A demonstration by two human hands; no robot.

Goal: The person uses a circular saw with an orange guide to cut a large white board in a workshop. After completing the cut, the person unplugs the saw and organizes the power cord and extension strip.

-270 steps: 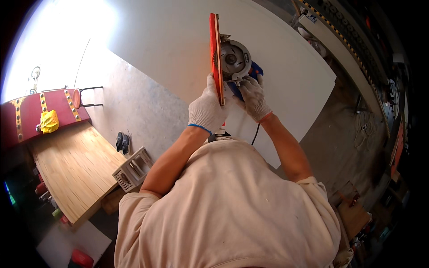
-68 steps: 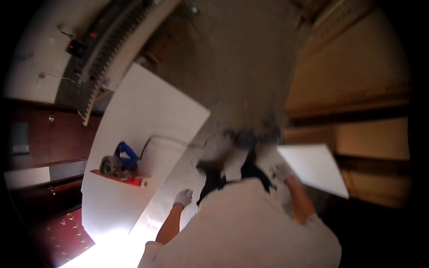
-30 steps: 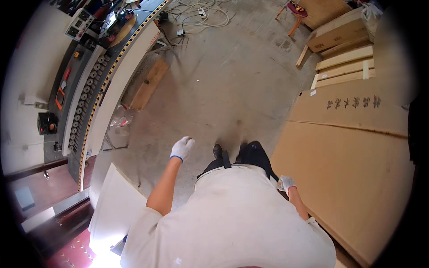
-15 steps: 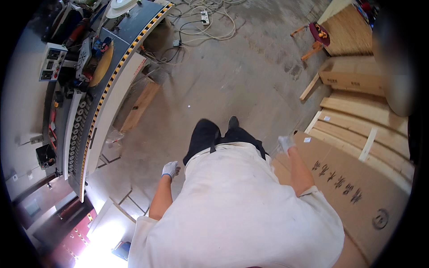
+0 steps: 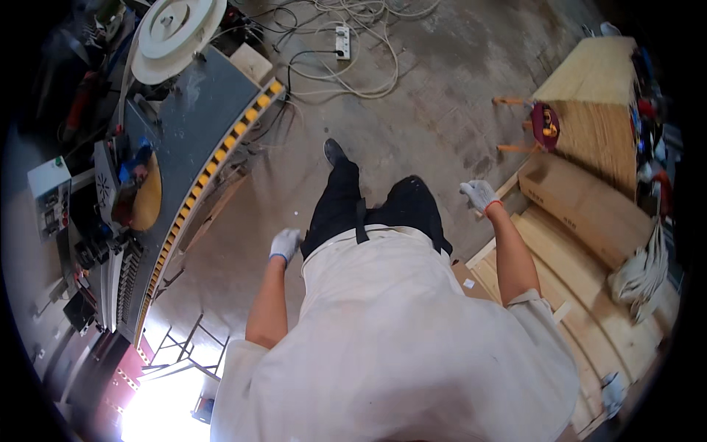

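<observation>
My left hand [image 5: 285,243], in a white glove with a blue cuff edge, hangs beside my left thigh. Its fingers are loosely bent and nothing shows in them. On the other side my right hand [image 5: 480,196], in a white glove with a red cuff edge, is held out from my hip with fingers loosely apart, also without anything in it. It is nearest to the long brown cardboard box [image 5: 589,210] and the wooden boards [image 5: 589,295] at the right, and appears apart from both. Neither hand touches anything I can make out.
A grey machine table [image 5: 195,96] with a yellow-and-black edge curves along the left. Cables and a white power strip [image 5: 342,43] lie on the floor ahead. At the right, a dark red container [image 5: 546,125] sits by a wooden stand [image 5: 593,121]; a cloth bundle [image 5: 641,276] hangs nearby.
I have moved forward past the large printed cardboard at the right; the machine table and wooden stand are closer. My legs have swapped stride, and my right hand is farther ahead.
</observation>
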